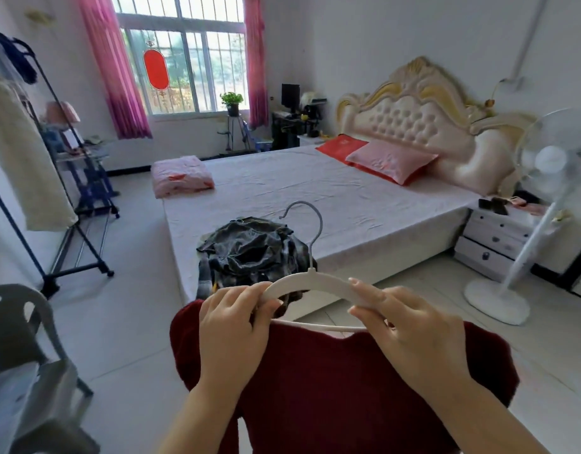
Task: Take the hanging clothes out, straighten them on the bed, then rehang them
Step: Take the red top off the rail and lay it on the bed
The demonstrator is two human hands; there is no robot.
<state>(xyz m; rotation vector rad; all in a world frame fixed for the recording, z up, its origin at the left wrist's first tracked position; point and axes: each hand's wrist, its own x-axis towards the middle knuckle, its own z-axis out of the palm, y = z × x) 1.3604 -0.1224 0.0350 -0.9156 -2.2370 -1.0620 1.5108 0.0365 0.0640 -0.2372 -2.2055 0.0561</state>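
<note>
1. Both on it now: left hand (230, 322) and right hand (410, 332) each grip a shoulder of the white hanger (312, 285), and the red garment (315, 388) hangs below, short of the bed's (348, 198) near edge.
2. Tilt the hanger and it could slide to the floor.
3. The dark garment (253, 247) crumpled at the near corner could snag it.

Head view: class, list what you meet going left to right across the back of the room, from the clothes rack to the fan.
Clothes rack → red window ornament → potted plant → computer monitor → padded headboard → standing fan.
</note>
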